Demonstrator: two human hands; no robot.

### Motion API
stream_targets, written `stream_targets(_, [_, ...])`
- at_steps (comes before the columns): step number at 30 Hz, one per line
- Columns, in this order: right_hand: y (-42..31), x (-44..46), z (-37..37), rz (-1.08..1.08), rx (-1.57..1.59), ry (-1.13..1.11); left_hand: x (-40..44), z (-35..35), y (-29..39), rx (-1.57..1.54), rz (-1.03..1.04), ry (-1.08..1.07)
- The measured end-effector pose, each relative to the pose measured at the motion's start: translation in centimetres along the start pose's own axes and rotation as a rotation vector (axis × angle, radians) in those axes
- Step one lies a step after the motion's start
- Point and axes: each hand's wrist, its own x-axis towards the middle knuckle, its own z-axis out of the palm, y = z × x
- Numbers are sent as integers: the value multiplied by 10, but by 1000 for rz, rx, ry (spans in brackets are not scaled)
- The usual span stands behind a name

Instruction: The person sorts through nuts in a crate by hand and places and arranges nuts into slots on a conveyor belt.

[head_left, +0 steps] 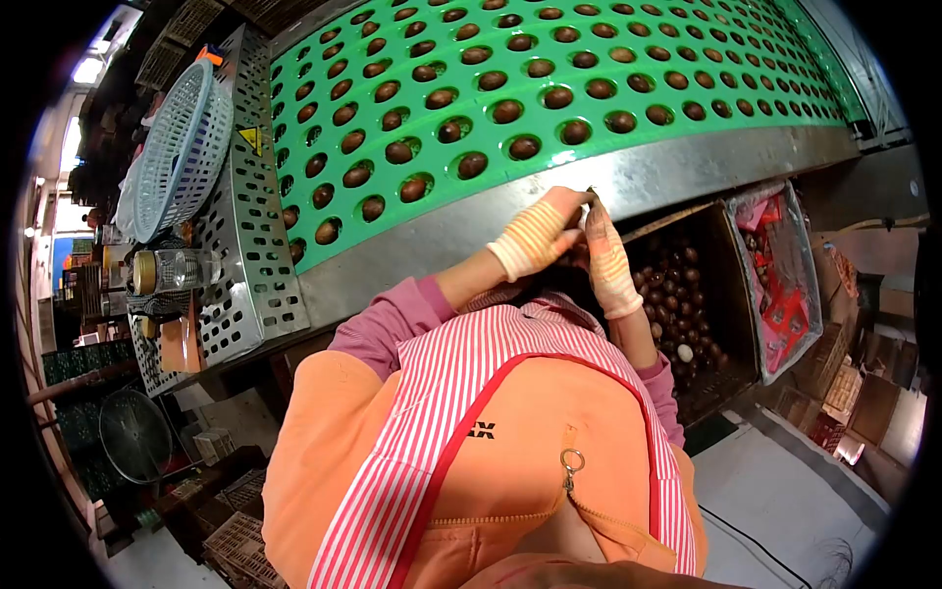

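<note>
My left hand (539, 234), in an orange-and-white striped glove with bare fingertips, is above the steel edge (432, 224) of a machine. Its fingers are closed and meet those of my right hand (607, 257), gloved the same way. At the joined fingertips there is a small dark thing (591, 196), too small to name. Past the steel edge lies a green perforated belt (446, 204) with a brown round nut (524, 147) in nearly every hole. To the right of my right hand, a wooden box (738, 304) holds many loose brown nuts (677, 290) and one pale one.
A plastic-lined bin (791, 334) with red packets adjoins the box on the right. On the left stand a perforated metal panel (257, 285), a light blue basket (204, 172) and a clear jar (186, 269) with a gold lid. A fan (134, 435) is lower left.
</note>
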Motion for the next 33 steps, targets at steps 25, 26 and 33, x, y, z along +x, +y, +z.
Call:
stream_targets(25, [100,-95,-108,647,-1124,1344,-144,-378,-330,1020,-710,731])
stream_targets(26, [101,-93,-110,718,-1113,1358,-138,-375,-313,1015,-768,706])
stream_targets(33, [108,-98,-129,658,-1070,1103,-72,-337,-214,1073,-317,794])
